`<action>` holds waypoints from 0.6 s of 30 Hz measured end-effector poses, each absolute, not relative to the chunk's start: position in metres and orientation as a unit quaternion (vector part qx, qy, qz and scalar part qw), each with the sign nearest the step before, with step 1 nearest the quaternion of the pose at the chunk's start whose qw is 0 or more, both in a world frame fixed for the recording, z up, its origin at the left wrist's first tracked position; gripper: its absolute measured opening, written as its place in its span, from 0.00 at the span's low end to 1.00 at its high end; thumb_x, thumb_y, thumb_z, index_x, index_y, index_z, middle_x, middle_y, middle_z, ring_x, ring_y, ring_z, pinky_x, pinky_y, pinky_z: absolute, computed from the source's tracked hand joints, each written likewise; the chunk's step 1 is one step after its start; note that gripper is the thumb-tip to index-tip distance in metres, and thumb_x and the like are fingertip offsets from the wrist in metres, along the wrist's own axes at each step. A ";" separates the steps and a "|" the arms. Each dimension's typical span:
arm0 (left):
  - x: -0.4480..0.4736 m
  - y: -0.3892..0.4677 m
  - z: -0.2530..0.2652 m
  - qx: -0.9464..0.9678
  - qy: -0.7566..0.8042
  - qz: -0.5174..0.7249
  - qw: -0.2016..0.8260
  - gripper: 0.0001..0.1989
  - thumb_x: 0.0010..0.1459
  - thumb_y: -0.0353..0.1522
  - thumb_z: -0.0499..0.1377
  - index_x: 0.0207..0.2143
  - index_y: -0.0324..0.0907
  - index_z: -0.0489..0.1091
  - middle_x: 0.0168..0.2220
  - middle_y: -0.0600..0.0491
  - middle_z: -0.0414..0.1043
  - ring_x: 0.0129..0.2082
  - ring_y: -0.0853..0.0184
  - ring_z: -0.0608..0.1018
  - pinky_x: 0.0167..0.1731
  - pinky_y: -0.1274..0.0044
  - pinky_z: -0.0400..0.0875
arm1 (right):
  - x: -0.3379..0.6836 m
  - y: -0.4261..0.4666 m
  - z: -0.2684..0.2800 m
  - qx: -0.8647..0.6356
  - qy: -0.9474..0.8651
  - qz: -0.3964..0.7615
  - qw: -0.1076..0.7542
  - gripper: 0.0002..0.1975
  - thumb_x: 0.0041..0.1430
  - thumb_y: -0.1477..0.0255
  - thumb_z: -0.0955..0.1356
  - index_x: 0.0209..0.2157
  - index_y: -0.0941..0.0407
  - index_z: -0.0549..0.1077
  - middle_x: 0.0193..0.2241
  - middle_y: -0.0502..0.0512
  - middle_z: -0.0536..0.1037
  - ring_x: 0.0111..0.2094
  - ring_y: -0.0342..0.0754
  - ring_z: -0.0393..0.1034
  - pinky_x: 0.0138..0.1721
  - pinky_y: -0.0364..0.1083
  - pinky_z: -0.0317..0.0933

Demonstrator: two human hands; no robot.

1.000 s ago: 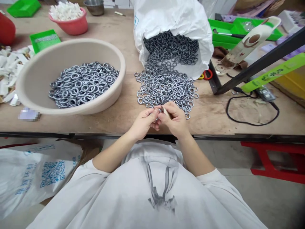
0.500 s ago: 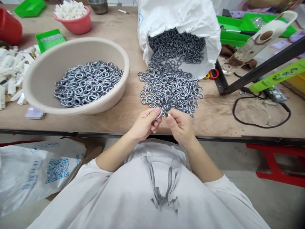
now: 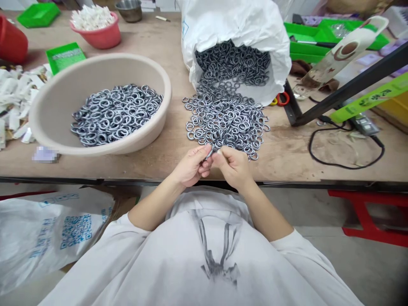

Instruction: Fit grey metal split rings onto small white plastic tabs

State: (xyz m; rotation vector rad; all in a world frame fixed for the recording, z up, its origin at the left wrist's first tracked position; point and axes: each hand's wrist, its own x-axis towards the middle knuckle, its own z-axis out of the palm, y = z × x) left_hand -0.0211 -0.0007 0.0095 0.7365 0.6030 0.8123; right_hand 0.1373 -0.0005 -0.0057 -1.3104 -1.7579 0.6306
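Note:
Over the table's front edge, my left hand (image 3: 192,166) pinches a dark grey metallic ring (image 3: 209,154) between thumb and fingers. My right hand (image 3: 235,168) is closed close against that ring; its fingers hide whatever they hold. Just beyond both hands lies a loose pile of similar rings (image 3: 226,117). They spill from the mouth of a white sack (image 3: 236,23) lying on its side. To the left, a large beige basin (image 3: 47,131) holds many more such rings.
A black metal bar (image 3: 347,89) slants up at the right, with a black cable loop (image 3: 347,168) beside it. Red-handled scissors (image 3: 283,99) lie by the sack. Behind the basin stand a green tray (image 3: 65,57) and a pink bowl (image 3: 102,38) of white pieces.
My right hand has moved left against the ring in my left hand. A small dark tip at its fingers, visible before, is now hidden. The view has shifted slightly.

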 end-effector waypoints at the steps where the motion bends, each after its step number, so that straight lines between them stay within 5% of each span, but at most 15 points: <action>1: -0.022 -0.002 0.009 0.358 0.272 0.363 0.816 0.23 0.50 0.48 0.66 0.23 0.40 0.61 0.16 0.63 0.56 0.12 0.81 0.55 0.12 0.85 0.58 | 0.139 0.004 -0.009 -0.545 -0.668 0.261 0.435 0.26 0.65 0.51 0.61 0.20 0.54 0.58 0.17 0.46 0.58 0.22 0.42 0.53 0.26 0.44 0.47; 8: -0.021 -0.001 0.000 0.400 0.313 0.376 0.775 0.25 0.50 0.51 0.65 0.26 0.39 0.64 0.18 0.60 0.63 0.14 0.78 0.63 0.15 0.84 0.64 | 0.135 -0.001 0.000 -0.472 -0.629 0.376 0.490 0.21 0.56 0.50 0.69 0.36 0.55 0.73 0.30 0.51 0.74 0.30 0.45 0.67 0.33 0.45 0.62; 12: -0.024 0.002 0.003 0.375 0.319 0.363 0.791 0.26 0.52 0.54 0.60 0.29 0.39 0.66 0.19 0.58 0.65 0.14 0.76 0.64 0.16 0.81 0.66 | 0.130 -0.004 0.001 -0.476 -0.603 0.387 0.510 0.16 0.54 0.56 0.72 0.34 0.55 0.75 0.30 0.51 0.75 0.32 0.46 0.69 0.37 0.46 0.64; 18: -0.025 0.006 0.004 0.352 0.327 0.380 0.790 0.20 0.48 0.43 0.69 0.34 0.36 0.72 0.26 0.55 0.72 0.20 0.77 0.70 0.26 0.80 0.73 | 0.134 0.005 -0.005 -0.490 -0.534 0.418 0.548 0.13 0.51 0.60 0.74 0.31 0.55 0.73 0.27 0.49 0.75 0.29 0.44 0.69 0.34 0.44 0.65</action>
